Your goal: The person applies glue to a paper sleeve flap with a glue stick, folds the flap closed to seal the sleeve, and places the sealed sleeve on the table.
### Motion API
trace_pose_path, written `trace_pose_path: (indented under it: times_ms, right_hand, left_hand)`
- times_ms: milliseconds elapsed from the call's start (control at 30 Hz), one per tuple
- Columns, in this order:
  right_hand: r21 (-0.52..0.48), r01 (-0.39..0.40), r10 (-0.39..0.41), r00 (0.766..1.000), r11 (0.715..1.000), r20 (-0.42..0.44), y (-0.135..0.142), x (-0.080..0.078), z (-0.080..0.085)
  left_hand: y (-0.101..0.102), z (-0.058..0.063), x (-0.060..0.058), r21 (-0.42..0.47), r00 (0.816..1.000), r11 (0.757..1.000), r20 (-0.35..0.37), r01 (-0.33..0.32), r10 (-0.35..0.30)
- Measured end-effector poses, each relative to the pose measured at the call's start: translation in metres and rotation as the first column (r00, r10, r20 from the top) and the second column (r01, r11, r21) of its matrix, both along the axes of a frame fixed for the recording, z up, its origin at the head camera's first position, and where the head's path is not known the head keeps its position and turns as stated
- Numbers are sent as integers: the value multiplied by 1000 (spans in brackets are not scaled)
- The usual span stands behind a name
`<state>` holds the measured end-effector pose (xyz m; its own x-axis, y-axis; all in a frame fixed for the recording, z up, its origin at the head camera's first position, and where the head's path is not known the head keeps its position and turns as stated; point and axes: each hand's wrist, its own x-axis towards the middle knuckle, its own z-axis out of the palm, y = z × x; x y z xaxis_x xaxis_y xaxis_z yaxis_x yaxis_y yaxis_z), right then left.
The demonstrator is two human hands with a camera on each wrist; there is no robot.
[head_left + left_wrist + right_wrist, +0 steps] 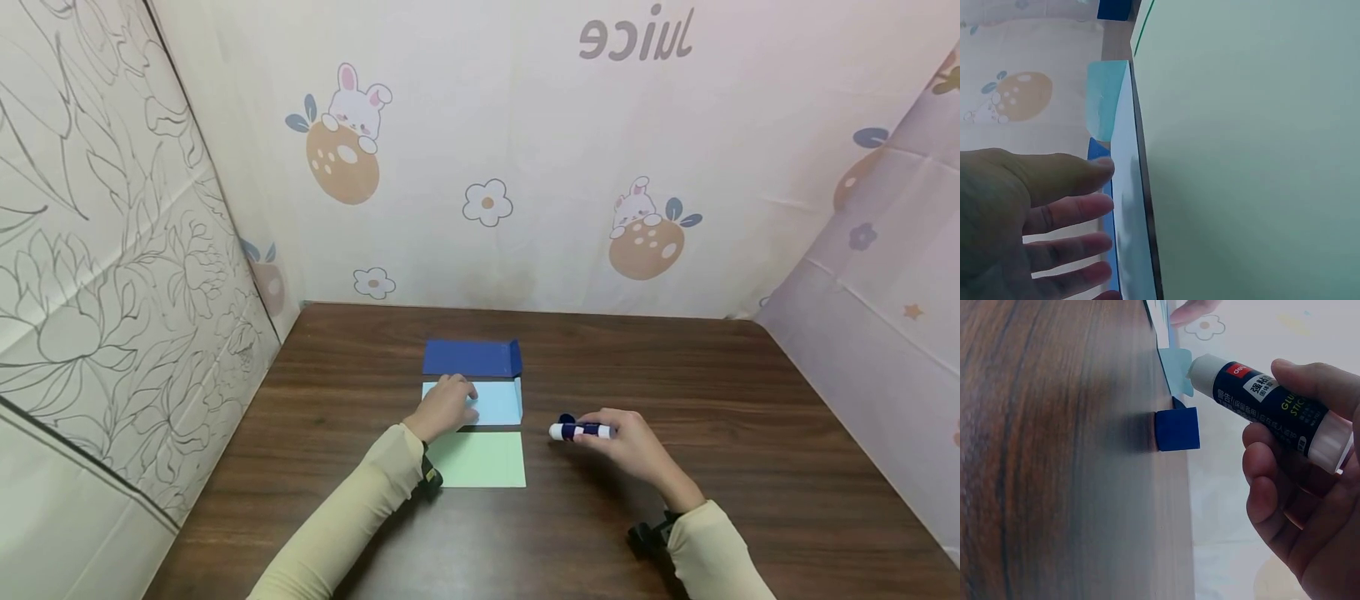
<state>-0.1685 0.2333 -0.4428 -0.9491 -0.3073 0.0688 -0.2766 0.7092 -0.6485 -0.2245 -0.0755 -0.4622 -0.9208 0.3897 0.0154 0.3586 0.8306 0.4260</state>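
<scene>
My left hand (pixel 444 407) rests at the left part of a light blue paper (pixel 498 402), whose right end has a raised flap. In the left wrist view its thumb and fingers (pixel 1069 215) reach out fairly straight toward that paper. To the right, my right hand (pixel 633 442) holds a glue stick (pixel 592 431) above the table. The right wrist view shows the glue stick (pixel 1272 406) uncapped, its white end pointing away from the palm, thumb and curled fingers around the dark label. A blue cap (pixel 1177 429) stands on the table close by.
A dark blue paper (pixel 468 358) with a folded right end lies behind the light blue one. A pale green paper (pixel 487 460) lies in front of it. The brown wooden table (pixel 712 375) meets a printed curtain (pixel 555 250) at the back.
</scene>
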Motion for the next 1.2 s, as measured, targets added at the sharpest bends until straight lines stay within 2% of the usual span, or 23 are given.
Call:
trace_pose_path:
  times_ms: [300, 667, 1000, 1200]
  right_hand:
    - [-1, -5, 5, 1000, 1000, 24, 1, -1, -1]
    - [-18, -6, 7, 1000, 1000, 21, 2, -1, 0]
    - [-42, 8, -7, 1000, 999, 25, 4, -1, 1]
    - [-43, -2, 2, 1000, 999, 15, 4, -1, 0]
  left_hand:
    - [1, 1, 0, -83, 999, 995, 10, 49, -48]
    - [-1, 4, 0, -78, 995, 993, 38, 90, -87]
    - [5, 8, -6, -123, 993, 989, 89, 88, -77]
    - [12, 6, -8, -128, 997, 990, 63, 55, -47]
